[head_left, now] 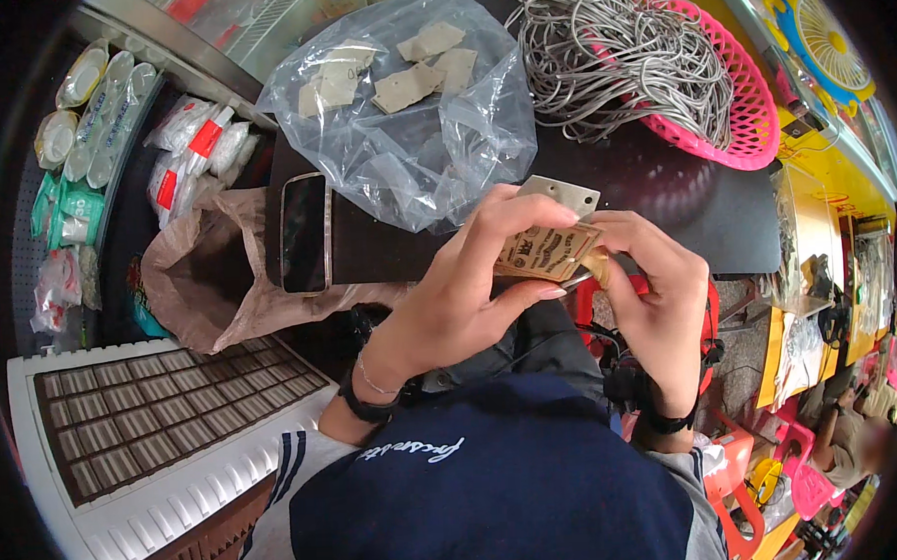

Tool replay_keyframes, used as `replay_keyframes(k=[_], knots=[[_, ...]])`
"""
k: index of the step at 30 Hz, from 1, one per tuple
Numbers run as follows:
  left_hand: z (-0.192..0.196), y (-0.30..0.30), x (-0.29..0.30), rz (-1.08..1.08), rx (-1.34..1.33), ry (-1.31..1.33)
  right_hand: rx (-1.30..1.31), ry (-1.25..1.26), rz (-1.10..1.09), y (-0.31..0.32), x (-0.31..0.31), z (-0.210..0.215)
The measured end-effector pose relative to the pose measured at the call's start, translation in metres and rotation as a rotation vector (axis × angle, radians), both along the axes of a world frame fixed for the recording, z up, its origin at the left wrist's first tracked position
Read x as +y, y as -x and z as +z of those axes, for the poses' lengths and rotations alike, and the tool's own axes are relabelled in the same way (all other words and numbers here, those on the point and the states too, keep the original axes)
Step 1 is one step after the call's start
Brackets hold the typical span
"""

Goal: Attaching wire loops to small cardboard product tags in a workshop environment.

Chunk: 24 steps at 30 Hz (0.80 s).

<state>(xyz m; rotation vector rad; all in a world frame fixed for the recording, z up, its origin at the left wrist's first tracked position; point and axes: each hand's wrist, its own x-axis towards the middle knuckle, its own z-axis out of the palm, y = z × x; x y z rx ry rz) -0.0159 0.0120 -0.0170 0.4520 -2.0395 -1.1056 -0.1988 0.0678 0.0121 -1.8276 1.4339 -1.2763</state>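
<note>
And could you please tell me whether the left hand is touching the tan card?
Touching: the head view shows the left hand holding the tan card, index finger along its upper edge and thumb at its lower edge.

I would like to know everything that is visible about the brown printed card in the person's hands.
The brown card is small and looks like paper or thin cardboard, with dark print on the visible side. It is tilted, held near the near edge of the dark table. The left hand grips it between thumb and fingers; the right hand pinches a tan strip at its right end. A grey plate with small holes shows beyond its far edge; whether they are joined cannot be told.
</note>
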Motion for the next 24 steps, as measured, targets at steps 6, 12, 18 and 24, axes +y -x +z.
replay_keyframes(k=[6, 12, 18, 24], knots=[[-0.003, 0.008, 0.007, 0.069, 0.181, -0.143, 0.110, 0.100, -0.007, -0.004, -0.001, -0.008], [-0.001, 0.007, 0.009, 0.036, 0.222, -0.319, 0.216, 0.250, -0.073, -0.006, -0.003, -0.010], [0.001, 0.010, 0.011, 0.037, 0.231, -0.380, 0.327, 0.358, -0.153, -0.010, -0.004, -0.015], [-0.005, 0.014, 0.008, 0.060, 0.191, -0.298, 0.551, 0.295, -0.298, -0.016, -0.002, -0.021]])
